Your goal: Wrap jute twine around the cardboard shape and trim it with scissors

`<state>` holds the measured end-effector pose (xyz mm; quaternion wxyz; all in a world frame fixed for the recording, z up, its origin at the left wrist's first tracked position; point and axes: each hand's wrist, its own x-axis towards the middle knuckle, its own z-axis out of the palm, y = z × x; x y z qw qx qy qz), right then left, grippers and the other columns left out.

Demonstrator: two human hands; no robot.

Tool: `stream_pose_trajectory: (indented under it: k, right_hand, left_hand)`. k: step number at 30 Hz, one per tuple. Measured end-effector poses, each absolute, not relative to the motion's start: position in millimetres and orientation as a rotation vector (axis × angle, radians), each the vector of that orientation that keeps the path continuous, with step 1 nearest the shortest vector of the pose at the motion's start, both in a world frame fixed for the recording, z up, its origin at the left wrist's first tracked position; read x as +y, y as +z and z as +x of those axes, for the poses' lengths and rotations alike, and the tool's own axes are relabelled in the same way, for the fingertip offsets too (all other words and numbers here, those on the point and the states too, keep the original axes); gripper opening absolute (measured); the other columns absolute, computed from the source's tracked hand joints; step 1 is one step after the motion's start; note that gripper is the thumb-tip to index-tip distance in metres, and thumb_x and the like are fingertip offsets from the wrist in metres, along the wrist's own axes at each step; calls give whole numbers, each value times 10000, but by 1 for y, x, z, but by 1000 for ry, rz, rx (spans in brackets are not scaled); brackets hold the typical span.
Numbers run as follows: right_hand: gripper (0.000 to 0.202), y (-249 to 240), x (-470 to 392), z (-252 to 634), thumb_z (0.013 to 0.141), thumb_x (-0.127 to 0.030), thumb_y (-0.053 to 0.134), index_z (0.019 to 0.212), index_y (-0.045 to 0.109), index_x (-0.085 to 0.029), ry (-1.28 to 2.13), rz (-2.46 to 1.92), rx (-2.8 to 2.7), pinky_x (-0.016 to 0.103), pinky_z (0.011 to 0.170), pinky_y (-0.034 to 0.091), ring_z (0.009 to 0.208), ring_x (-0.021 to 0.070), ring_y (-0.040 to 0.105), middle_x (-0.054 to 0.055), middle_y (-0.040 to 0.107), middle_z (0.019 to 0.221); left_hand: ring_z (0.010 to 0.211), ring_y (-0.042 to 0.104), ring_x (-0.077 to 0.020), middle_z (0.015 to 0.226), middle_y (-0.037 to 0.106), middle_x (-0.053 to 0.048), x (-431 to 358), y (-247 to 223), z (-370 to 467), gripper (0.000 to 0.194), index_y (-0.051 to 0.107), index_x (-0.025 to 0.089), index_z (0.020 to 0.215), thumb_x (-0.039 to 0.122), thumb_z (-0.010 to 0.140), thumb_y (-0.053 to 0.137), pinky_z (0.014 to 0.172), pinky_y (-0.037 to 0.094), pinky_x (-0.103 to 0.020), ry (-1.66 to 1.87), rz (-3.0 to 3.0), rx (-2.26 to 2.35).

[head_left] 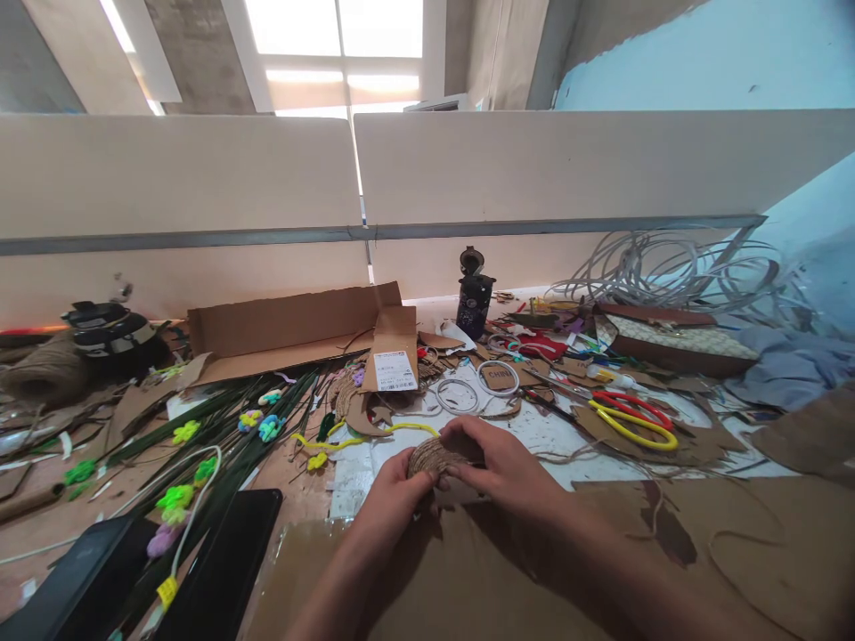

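Both my hands meet at the middle of the desk around a small round disc wound with brown twine [434,456]. My left hand [393,495] grips its near left edge with thumb and fingers. My right hand [502,466] curls over its right side and top. A yellow pipe cleaner [374,435] lies on the white paper just beyond the disc. Brown cardboard sheets [601,552] lie under my forearms.
Scissors with red and yellow handles [631,417] lie to the right. A dark bottle [474,298] stands at the back, next to a flattened cardboard box [287,329]. Green stems with bright pipe-cleaner flowers [220,436], a twine ball [46,374] and two black phones [220,570] fill the left.
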<state>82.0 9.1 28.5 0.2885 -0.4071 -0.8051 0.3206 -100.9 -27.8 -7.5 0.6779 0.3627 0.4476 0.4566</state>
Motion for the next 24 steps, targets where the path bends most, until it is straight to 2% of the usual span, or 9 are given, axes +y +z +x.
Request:
stream_pose_trajectory:
  k: [9, 14, 19, 24]
  right_hand:
    - [297, 29, 9, 80, 701, -50, 618, 936, 572, -227, 1063, -1098, -1993, 248, 711, 433, 840, 178, 596, -21, 643, 893]
    - [256, 33, 10, 78, 745, -83, 651, 949, 593, -226, 1042, -1097, -2054, 242, 672, 428, 797, 170, 597, -18, 657, 892]
    - [279, 45, 8, 73, 735, -67, 659, 962, 617, -225, 935, -1086, -2169, 248, 693, 423, 831, 178, 603, -12, 671, 927]
    - [320, 52, 11, 78, 768, -155, 697, 1073, 647, -237, 990, -1077, -2150, 275, 760, 470, 926, 211, 641, 16, 703, 1049]
  left_hand:
    - [511, 472, -101, 619, 571, 18, -27, -5, -101, 174, 651, 170, 816, 248, 697, 752, 495, 330, -214, 991, 895, 1007]
    - [611, 532, -140, 699, 626, -18, -18, 6, -113, 172, 706, 154, 813, 256, 682, 752, 557, 362, -231, 954, 1091, 1064]
    - [664, 529, -147, 741, 626, 9, -13, 11, -120, 242, 687, 154, 875, 249, 665, 762, 599, 386, -236, 937, 1243, 1098]
    - [660, 536, -141, 761, 636, 0, -15, 6, -119, 208, 656, 154, 883, 221, 697, 723, 607, 397, -240, 967, 1164, 1029]
